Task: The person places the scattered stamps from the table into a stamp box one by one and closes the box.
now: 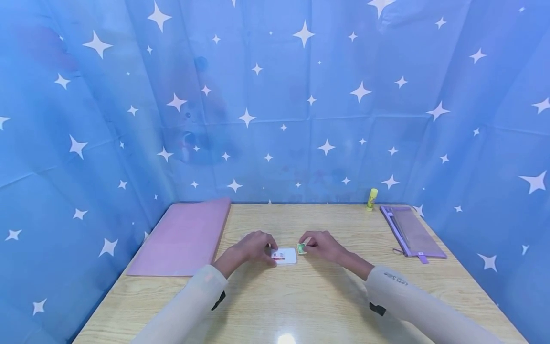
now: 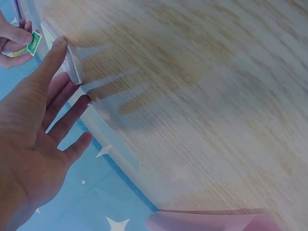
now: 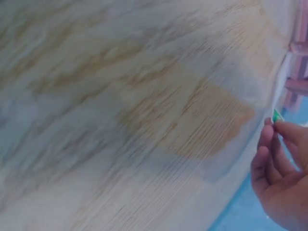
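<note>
In the head view my left hand [image 1: 254, 245] holds the left end of a small white flat rectangular piece [image 1: 287, 257] with rounded corners and red print. Thumb and fingers sit at its opposite edges, low over the table. The left wrist view shows this white piece [image 2: 73, 68] edge-on, with the thumb on one side and fingers on the other. A small green square with a white border [image 1: 301, 248] is pinched between thumb and fingertips of my right hand [image 1: 325, 245], just right of the white piece. The right wrist view catches only a sliver of the green square [image 3: 276, 115].
A pink folder [image 1: 185, 239] lies on the wooden table [image 1: 275, 306] at left. At the back right stands a yellow glue stick [image 1: 371, 199]; beside it lies a purple-edged zip pouch [image 1: 414, 231]. A blue curtain with white stars [image 1: 275, 95] surrounds the table's back and sides.
</note>
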Tool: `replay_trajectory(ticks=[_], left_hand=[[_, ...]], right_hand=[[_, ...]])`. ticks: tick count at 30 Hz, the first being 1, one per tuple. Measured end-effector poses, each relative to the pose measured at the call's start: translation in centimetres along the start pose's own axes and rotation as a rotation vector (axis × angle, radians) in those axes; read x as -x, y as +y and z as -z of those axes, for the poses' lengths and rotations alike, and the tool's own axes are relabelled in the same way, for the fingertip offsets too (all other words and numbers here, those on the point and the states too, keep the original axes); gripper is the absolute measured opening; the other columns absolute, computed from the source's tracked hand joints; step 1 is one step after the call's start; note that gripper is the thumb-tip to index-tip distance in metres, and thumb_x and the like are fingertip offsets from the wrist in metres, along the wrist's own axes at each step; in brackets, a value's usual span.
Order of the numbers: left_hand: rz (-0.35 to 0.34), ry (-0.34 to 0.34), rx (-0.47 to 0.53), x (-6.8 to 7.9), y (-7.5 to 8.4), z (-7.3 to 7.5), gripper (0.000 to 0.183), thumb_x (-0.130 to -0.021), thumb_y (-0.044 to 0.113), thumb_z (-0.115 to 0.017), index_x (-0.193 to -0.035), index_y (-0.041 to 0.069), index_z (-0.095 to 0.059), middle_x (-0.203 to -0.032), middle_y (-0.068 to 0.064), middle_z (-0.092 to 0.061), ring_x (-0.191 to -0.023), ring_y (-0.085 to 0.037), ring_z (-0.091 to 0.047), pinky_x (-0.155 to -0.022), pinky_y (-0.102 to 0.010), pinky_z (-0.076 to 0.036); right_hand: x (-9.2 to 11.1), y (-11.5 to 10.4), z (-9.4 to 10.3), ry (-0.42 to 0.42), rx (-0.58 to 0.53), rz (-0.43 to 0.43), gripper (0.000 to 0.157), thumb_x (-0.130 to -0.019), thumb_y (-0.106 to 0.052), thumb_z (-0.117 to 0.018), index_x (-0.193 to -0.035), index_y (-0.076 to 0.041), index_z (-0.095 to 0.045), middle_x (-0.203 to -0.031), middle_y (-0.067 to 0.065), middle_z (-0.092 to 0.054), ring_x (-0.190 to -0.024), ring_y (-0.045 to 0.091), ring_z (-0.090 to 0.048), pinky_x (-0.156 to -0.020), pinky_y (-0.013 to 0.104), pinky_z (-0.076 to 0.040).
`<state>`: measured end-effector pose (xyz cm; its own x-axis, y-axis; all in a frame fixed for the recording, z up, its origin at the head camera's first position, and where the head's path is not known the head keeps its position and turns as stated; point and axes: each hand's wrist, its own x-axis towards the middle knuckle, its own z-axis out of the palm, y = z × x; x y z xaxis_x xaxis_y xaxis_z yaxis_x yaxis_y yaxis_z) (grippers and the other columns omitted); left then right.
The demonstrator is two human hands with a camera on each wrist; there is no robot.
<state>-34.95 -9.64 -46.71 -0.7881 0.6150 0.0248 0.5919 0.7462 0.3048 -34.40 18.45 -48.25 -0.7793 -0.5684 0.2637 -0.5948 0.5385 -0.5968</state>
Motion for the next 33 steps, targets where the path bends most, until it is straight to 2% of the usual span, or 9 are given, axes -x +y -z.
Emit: replay_trajectory(ticks=[16, 23, 33], left_hand=[[-0.005, -0.007, 0.005, 0.0, 0.4, 0.2, 0.046, -0.078, 0.034, -0.093, -0.115, 0.011, -0.078, -0.108, -0.001, -0.076, -0.093, -0.014, -0.067, -0.080, -0.025, -0.052], [-0.002, -0.006, 0.008, 0.0, 0.5, 0.4, 0.047, -0.078, 0.033, -0.093, -0.115, 0.009, -0.078, -0.109, -0.002, -0.076, -0.094, -0.015, -0.067, -0.080, -0.026, -0.052], [0.000, -0.015, 0.007, -0.1, 0.4, 0.4, 0.046, -0.079, 0.032, -0.093, -0.115, 0.010, -0.077, -0.111, -0.002, -0.075, -0.091, -0.014, -0.065, -0.079, -0.025, -0.052]], right_hand=[[-1.0, -1.8, -1.2, -0.039, -0.001, 0.003, 0.013, -0.096, -0.002, -0.070, -0.109, -0.001, -0.071, -0.086, 0.012, -0.078, -0.074, 0.012, -0.072, -0.063, 0.022, -0.052], [-1.2, -2.3, -1.6, -0.057, 0.003, -0.039, 0.012, -0.097, -0.001, -0.069, -0.109, -0.001, -0.070, -0.084, 0.010, -0.076, -0.071, 0.015, -0.070, -0.060, 0.022, -0.049], [-1.1, -2.3, -2.1, -0.047, 0.027, -0.062, 0.014, -0.094, -0.001, -0.073, -0.107, -0.004, -0.070, -0.087, 0.007, -0.073, -0.077, 0.012, -0.069, -0.066, 0.023, -0.054]])
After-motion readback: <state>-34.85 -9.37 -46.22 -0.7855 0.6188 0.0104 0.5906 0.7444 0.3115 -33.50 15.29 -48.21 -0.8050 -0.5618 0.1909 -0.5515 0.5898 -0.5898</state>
